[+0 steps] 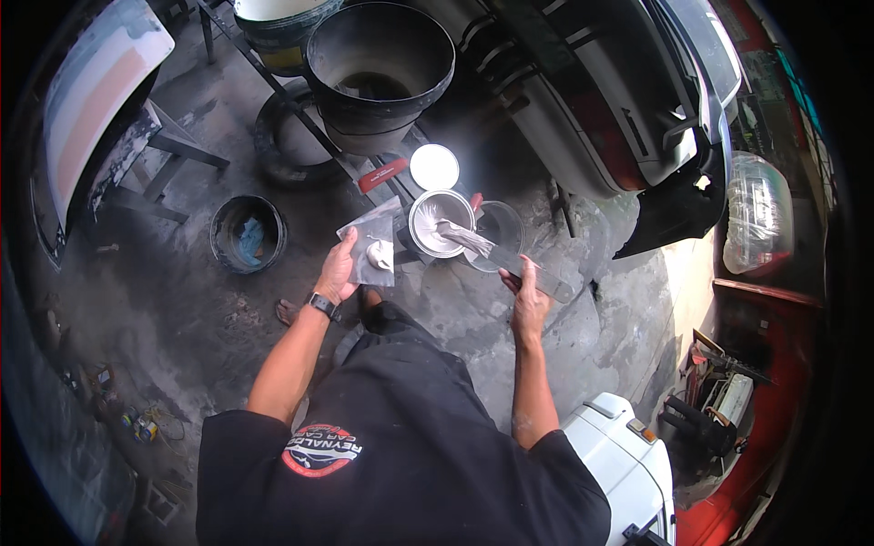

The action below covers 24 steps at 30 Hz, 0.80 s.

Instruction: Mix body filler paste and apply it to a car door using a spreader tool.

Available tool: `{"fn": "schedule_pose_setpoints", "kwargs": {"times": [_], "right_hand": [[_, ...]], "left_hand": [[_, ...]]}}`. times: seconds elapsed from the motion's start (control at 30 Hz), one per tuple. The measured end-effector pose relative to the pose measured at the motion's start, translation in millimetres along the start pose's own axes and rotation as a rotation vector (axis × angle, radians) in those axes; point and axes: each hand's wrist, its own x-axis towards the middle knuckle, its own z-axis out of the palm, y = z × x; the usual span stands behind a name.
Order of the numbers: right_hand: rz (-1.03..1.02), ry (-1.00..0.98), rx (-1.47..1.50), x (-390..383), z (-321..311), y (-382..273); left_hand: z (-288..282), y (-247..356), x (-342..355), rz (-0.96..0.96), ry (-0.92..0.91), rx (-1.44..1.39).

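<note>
My left hand is closed on the edge of a thin, greyish mixing plate. On that plate sits a dollop of pale putty. A long, flat, see-through spatula is gripped in my right hand. Its far end is coated in the same pale putty and reaches over the open round can. Pale putty shows inside the can. Just beyond the can lies a round white lid. A clear round tub stands to the can's right, partly behind the spatula.
A red flat-sided object lies left of the lid. Farther off stand a large black tub and a tyre. A small black bucket is on the floor at left. A car bumper fills the far right; a sanded panel rests far left.
</note>
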Motion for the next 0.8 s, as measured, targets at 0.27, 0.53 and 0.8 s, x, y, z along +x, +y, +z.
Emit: {"fn": "schedule_pose_setpoints", "kwargs": {"times": [0.27, 0.53, 0.8], "right_hand": [[0.507, -0.303, -0.256, -13, 49, 163], [0.090, -0.357, -0.501, 82, 265, 251], [0.208, -0.249, -0.705, 46, 238, 336]], "left_hand": [[-32, 57, -141, 0.149, 0.297, -0.040], [-40, 56, -208, 0.353, 0.582, -0.233], [-55, 60, -228, 0.461, 0.791, -0.107]]}}
